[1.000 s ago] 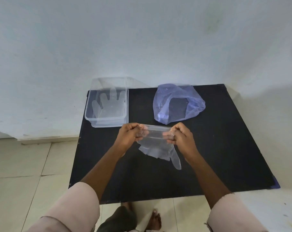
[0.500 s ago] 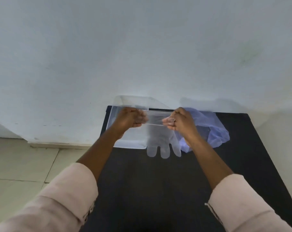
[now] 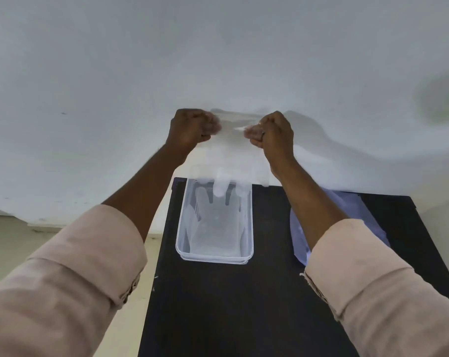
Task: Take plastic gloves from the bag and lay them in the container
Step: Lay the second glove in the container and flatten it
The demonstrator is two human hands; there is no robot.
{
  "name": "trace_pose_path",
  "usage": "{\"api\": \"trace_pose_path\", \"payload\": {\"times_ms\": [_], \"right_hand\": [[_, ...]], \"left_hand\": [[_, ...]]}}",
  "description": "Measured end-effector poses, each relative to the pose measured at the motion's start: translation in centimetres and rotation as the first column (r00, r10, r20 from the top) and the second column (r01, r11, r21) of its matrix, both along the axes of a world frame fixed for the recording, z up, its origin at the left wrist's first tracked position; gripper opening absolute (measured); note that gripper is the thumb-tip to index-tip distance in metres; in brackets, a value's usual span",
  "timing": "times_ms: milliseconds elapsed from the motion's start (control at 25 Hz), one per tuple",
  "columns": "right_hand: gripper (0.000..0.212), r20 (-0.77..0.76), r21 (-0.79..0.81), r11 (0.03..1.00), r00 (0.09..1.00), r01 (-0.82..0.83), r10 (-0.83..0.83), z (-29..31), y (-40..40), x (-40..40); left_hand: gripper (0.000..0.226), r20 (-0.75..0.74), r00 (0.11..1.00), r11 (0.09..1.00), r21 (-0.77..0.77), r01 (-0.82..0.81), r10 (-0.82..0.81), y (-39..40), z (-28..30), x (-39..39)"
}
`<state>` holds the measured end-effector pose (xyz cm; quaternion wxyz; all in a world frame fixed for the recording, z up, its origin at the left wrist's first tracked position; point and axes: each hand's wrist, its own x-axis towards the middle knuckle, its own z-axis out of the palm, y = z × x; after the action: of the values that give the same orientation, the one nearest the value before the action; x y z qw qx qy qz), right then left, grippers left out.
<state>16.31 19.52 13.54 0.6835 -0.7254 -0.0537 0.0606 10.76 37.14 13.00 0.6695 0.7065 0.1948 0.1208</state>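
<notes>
A clear plastic glove (image 3: pixel 227 161) hangs fingers down, stretched by its cuff between my left hand (image 3: pixel 192 128) and my right hand (image 3: pixel 271 131). Both hands pinch the cuff, held high in front of the white wall. The glove's fingertips dangle over the far end of the clear plastic container (image 3: pixel 247 228), which stands on the black table and holds at least one flat glove (image 3: pixel 213 228). The bluish plastic bag (image 3: pixel 359 217) lies to the right of the container, partly hidden behind my right forearm.
The black table (image 3: pixel 244 305) stands against a white wall (image 3: pixel 115 73). Its left edge drops to a beige tiled floor (image 3: pixel 7 235). My pink sleeves fill the lower corners of the view.
Both hands have lifted the glove from low over the table to above the container's far end. The glove now hangs straight down, and the view has tilted up toward the wall.
</notes>
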Motion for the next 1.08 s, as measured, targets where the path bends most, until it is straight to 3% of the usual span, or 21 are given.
{"api": "trace_pose_path", "payload": {"times_ms": [120, 240, 480, 560, 760, 1080], "right_hand": [[0.017, 0.199, 0.065, 0.997, 0.979, 0.029, -0.041, -0.2, 0.7, -0.4], [0.023, 0.279, 0.067, 0.998, 0.96, 0.022, -0.039, -3.4, 0.4, -2.8], [0.019, 0.091, -0.126, 0.992, 0.996, 0.027, -0.016, -13.3, -1.7, -7.7], [0.017, 0.059, -0.213, 0.977, 0.998, 0.02, -0.007, -14.5, -1.9, -8.5], [0.018, 0.087, -0.433, 0.901, 0.995, -0.001, 0.043, -15.2, -1.0, -9.2], [0.012, 0.023, -0.714, 0.689, 0.98, -0.121, 0.195, -16.4, 0.0, -10.4]], "left_hand": [[0.023, 0.166, 0.986, 0.999, 0.044, -0.017, 0.009, 0.5, 0.6, -0.5], [0.023, 0.165, 0.986, 0.999, 0.04, -0.009, 0.002, 0.2, -2.3, -2.9], [0.018, -0.048, 0.997, 0.997, 0.048, 0.059, -0.057, -0.8, -11.9, -7.2], [0.022, -0.102, 0.99, 0.986, 0.127, 0.107, -0.094, -0.8, -13.7, -7.7], [0.03, -0.183, 0.958, 0.811, 0.511, 0.285, -0.221, -1.1, -15.7, -8.2], [0.032, -0.458, 0.832, 0.518, 0.651, 0.554, -0.314, -2.1, -16.0, -8.6]]}}
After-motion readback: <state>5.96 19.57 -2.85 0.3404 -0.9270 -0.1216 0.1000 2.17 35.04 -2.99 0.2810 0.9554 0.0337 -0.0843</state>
